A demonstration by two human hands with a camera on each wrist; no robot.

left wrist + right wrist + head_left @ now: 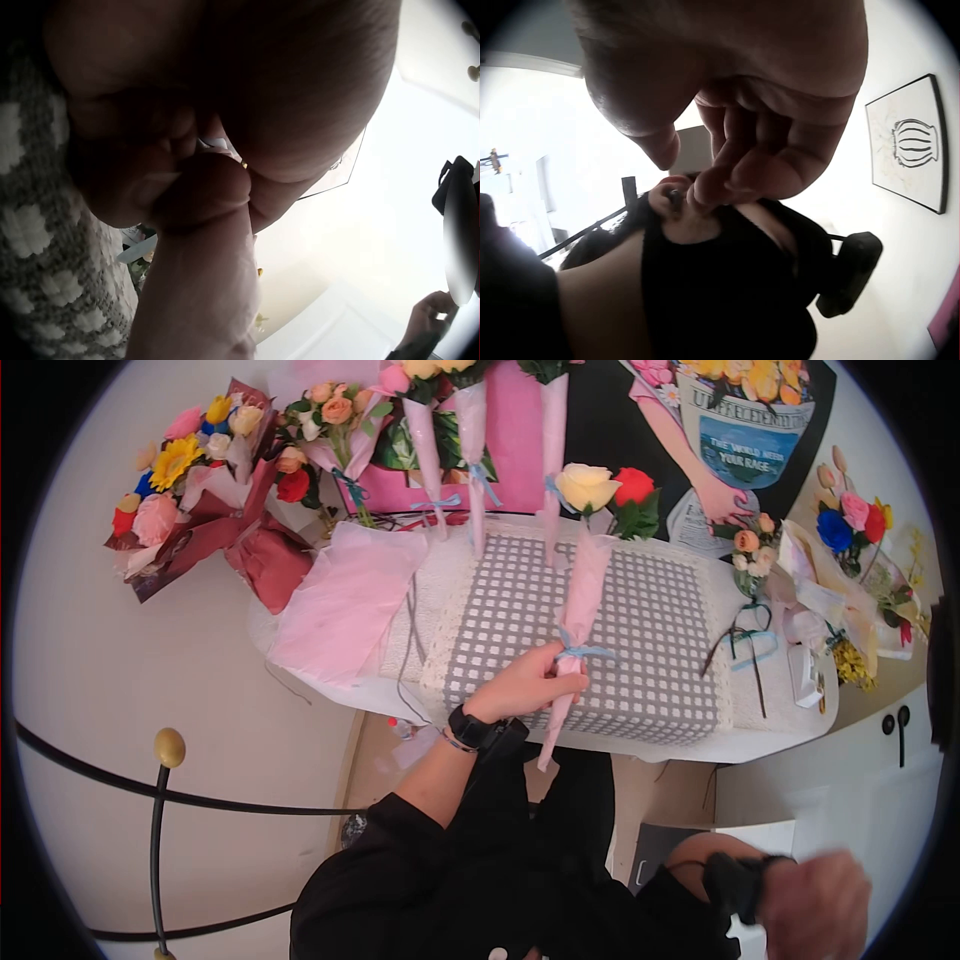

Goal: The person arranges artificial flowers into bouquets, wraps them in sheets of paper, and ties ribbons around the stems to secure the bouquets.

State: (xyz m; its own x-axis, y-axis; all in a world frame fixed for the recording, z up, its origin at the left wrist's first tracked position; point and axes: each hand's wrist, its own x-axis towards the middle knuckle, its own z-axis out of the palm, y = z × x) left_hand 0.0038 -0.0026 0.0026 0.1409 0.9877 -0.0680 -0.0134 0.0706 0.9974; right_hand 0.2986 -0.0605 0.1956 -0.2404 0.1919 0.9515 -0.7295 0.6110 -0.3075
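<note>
A cream rose [586,488] in a pink paper cone [586,580], tied with a blue ribbon bow [578,651], lies over the checked cloth [650,610]. My left hand [530,682] grips the cone's narrow part just below the bow, its tail sticking out past the table's front edge. In the left wrist view the fingers [202,187] curl around the pink wrap [199,292]. My right hand [815,905] is raised off the table at the lower right, blurred. Its fingers [772,172] are loosely bent beside the person's head in the right wrist view, with nothing between them.
Pink wrapping sheets [345,600] lie at the table's left. Several wrapped single flowers stand along the back, and a red rose [634,487] shows beside the cream one. A large bouquet [200,490] stands far left; more flowers, dark ribbon [745,640] and a white box [806,675] are at right.
</note>
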